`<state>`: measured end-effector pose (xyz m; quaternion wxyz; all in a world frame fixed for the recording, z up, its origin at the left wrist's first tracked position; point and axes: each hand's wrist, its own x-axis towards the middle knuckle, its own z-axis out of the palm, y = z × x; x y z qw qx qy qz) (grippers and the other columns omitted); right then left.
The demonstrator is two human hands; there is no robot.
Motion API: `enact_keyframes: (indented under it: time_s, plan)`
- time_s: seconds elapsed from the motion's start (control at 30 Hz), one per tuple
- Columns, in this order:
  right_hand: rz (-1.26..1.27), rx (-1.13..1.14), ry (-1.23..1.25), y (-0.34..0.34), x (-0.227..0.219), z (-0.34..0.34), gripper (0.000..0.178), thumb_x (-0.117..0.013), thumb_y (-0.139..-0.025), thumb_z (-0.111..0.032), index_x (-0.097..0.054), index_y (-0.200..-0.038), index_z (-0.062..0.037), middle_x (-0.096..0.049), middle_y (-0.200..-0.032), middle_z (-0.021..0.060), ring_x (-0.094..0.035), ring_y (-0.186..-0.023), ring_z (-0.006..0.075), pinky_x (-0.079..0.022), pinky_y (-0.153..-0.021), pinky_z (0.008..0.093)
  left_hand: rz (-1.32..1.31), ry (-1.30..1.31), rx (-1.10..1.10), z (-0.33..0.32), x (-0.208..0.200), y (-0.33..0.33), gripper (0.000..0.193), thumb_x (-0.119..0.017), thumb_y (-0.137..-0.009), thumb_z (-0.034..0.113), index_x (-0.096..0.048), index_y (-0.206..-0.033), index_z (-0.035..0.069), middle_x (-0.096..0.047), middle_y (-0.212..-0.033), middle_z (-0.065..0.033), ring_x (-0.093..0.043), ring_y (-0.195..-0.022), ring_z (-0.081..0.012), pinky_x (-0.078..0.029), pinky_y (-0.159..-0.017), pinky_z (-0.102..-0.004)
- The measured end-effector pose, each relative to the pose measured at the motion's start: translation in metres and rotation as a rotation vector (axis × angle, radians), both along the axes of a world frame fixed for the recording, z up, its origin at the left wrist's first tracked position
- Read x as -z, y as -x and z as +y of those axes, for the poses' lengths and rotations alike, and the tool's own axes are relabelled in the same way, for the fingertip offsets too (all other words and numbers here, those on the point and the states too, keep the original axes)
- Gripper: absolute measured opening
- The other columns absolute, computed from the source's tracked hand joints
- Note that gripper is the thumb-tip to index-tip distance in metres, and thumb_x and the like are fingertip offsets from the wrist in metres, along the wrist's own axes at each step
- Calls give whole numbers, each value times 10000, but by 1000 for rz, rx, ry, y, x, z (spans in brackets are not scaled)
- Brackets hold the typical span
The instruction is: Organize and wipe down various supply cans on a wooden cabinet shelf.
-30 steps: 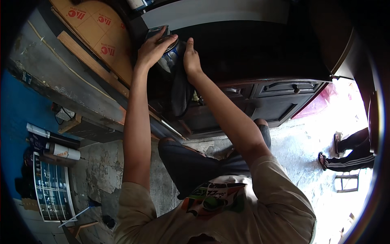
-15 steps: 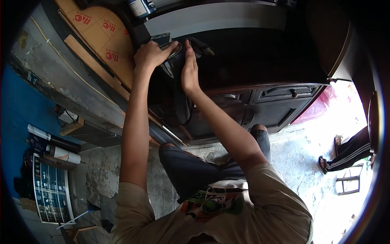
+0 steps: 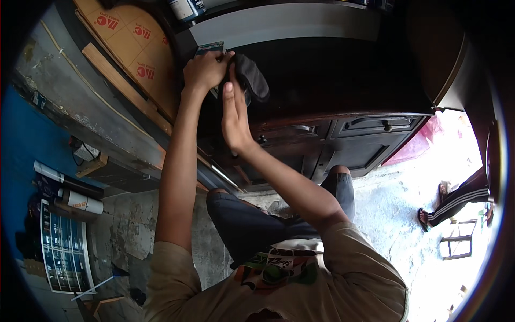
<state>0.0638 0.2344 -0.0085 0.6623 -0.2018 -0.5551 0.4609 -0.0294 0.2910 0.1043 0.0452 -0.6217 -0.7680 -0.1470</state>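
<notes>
Over the left end of a dark wooden cabinet top, my two hands work close together. My left hand (image 3: 205, 72) is closed, its fingertips at the upper edge of a dark grey cloth (image 3: 252, 78). Most of what lies under those fingers is hidden. My right hand (image 3: 235, 118) stands just nearer, with straight fingers pointing away and the thumb up, beside the cloth. Part of a round, shiny rim (image 3: 247, 99) shows past its fingers; the rest is covered. Behind my left hand sits a small box with a greenish top (image 3: 211, 47).
The dark cabinet (image 3: 343, 80) has drawers and doors with knobs below its top. Brown printed boards (image 3: 129, 32) and a wooden strip lean at the left. A white-and-blue can (image 3: 186, 9) stands on the shelf above. At the right, a person's legs (image 3: 458, 201) show near a small frame (image 3: 457, 240).
The cloth, which hung down in front between my hands, now flops over to the right. My right hand has come nearer to me and slightly left. The round shiny rim is now mostly covered.
</notes>
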Motion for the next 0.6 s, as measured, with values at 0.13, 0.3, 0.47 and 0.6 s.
enact_keyframes:
  time_s: [0.13,0.3,0.47,0.6]
  plan:
    - [-49,-129,256,-22,-6,60,751,-287,-1128,-526,-305,-1589,66,-319,-1660,234,-312,-1542,326,-245,-1265,385,114,-27,-65,-7,-6,-11,735,-369,-1029,628,-756,-1139,13,-767,-1062,-207,-724,-984,-423,-564,-864,-472]
    - [-227,-134,503,-33,-6,59,767,-332,-1100,-530,-352,-1564,79,-357,-1623,290,-358,-1508,399,-301,-1230,428,172,-14,-172,0,-4,-19,726,-342,-1042,589,-770,-1102,5,-768,-1034,-215,-742,-939,-404,-574,-828,-474]
    - [-124,74,180,0,18,-30,680,-399,-995,-143,-220,-1619,58,-227,-1664,327,-247,-1549,442,-241,-1256,460,156,10,-236,6,-2,-22,767,-296,-1034,614,-757,-1157,13,-749,-1111,-251,-703,-1045,-468,-548,-911,-540]
    - [-44,142,-179,1,18,-18,746,-403,-899,48,-229,-1625,43,-278,-1658,300,-341,-1510,421,-313,-1223,436,159,26,-233,6,-3,-23,752,-297,-1040,601,-748,-1180,15,-745,-1125,-254,-703,-1051,-468,-553,-903,-536]
